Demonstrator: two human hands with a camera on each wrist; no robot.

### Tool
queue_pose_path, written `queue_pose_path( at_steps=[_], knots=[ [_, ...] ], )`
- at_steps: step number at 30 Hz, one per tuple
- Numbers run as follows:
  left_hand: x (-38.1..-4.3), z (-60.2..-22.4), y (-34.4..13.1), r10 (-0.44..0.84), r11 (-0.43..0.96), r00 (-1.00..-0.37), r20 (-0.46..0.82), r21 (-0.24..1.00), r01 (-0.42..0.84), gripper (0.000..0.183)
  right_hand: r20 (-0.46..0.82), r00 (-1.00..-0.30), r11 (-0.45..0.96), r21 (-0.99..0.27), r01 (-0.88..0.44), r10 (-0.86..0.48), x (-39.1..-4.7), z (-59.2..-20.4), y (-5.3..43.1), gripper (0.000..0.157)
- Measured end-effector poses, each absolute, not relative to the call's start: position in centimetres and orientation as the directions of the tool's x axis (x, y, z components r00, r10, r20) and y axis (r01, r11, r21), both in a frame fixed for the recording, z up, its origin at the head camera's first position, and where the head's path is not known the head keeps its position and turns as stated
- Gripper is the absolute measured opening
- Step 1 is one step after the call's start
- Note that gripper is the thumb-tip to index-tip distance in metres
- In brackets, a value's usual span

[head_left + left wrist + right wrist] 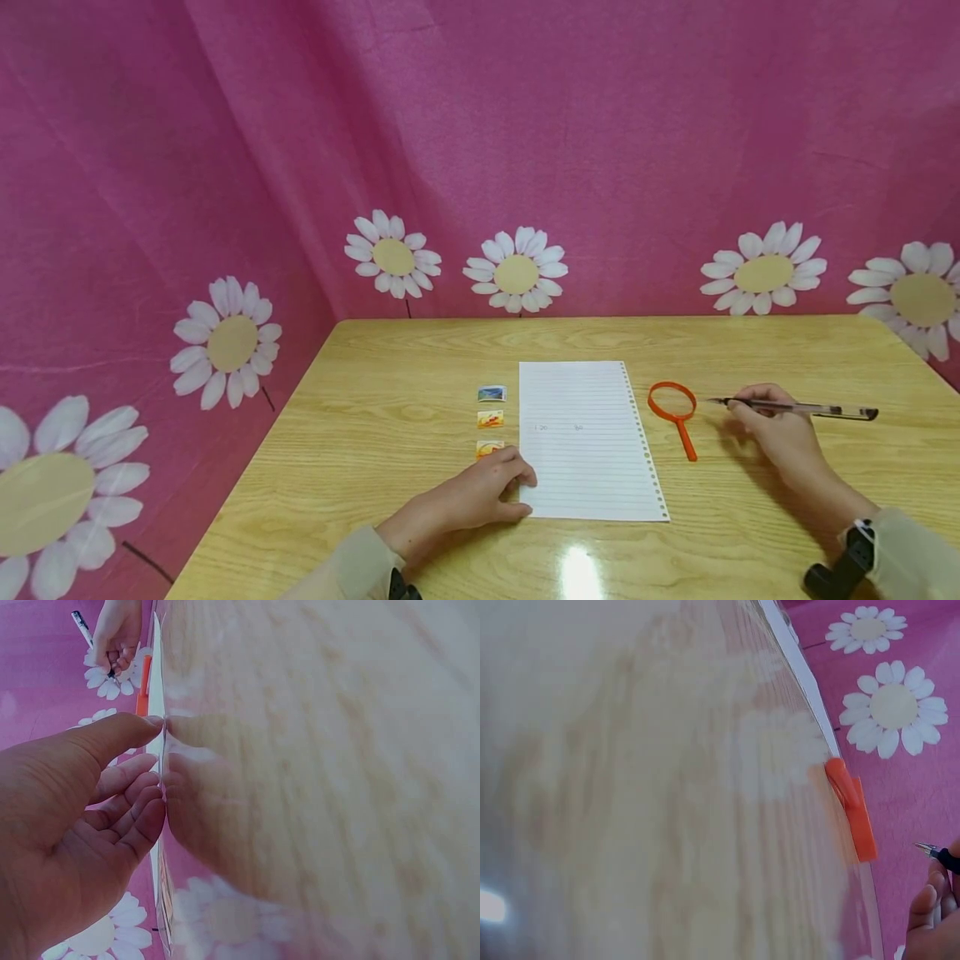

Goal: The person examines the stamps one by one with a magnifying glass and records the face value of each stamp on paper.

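Note:
A sheet of lined paper (581,471) lies on the table, with a few faint handwritten figures near its middle and punched holes down its right edge. My left hand (487,490) rests at the lower left edge of the sheet, fingertips and thumb touching down, fingers loosely bent. Under its knuckles, a yellow-and-red stamp (489,447) is partly covered. Two more stamps line up above it, one yellow and red (491,419), one blue-green (492,393). To the right, above the table, my right hand (786,437) pinches a pen (806,408), its tip pointing left.
Between the sheet and my right hand lies an orange magnifying glass (686,440), lens toward the back. The wooden table (405,358) has a glossy top. Behind and left of it hangs a pink curtain (600,150) printed with white daisies.

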State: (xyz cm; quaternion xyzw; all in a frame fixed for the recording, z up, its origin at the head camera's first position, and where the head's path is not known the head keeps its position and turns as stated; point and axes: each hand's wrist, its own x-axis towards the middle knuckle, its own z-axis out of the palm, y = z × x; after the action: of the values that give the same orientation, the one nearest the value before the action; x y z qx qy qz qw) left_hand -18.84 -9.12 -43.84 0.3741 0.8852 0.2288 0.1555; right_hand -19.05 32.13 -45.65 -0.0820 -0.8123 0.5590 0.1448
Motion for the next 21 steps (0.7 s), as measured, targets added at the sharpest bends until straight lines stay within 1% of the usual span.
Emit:
queue_pose_path(
  at_steps=[4, 7, 13, 16, 19, 21],
  knots=[
    [-18.8, -43.8, -9.1, 0.730, 0.618, -0.676, -0.104, 0.523, 0.587, 0.027, 0.125, -0.942, 0.373, -0.928, 0.000, 0.311, -19.0, -45.6, 32.9, 0.006],
    [-18.8, -43.8, -9.1, 0.729, 0.618, -0.676, -0.105, 0.524, 0.586, 0.027, 0.101, -0.944, 0.363, -0.931, 0.022, 0.315, -18.9, -45.6, 33.3, 0.004],
    [-18.8, -43.7, -9.1, 0.727, 0.622, -0.677, -0.111, 0.524, 0.582, 0.027, 0.078, -0.943, 0.350, -0.936, 0.043, 0.323, -18.6, -45.6, 33.9, 0.009],
    [-18.8, -43.7, -9.1, 0.728, 0.621, -0.677, -0.109, 0.525, 0.582, 0.027, 0.101, -0.943, 0.371, -0.928, 0.025, 0.316, -18.6, -45.7, 34.1, 0.009],
    [-18.8, -43.7, -9.1, 0.730, 0.618, -0.675, -0.108, 0.528, 0.583, 0.027, 0.146, -0.950, 0.383, -0.923, -0.031, 0.276, -18.6, -45.7, 34.3, 0.009],
    [-18.8, -43.8, -9.1, 0.731, 0.616, -0.673, -0.108, 0.530, 0.584, 0.027, 0.172, -0.955, 0.383, -0.921, -0.068, 0.242, -18.7, -45.6, 34.5, 0.012]
  ],
)
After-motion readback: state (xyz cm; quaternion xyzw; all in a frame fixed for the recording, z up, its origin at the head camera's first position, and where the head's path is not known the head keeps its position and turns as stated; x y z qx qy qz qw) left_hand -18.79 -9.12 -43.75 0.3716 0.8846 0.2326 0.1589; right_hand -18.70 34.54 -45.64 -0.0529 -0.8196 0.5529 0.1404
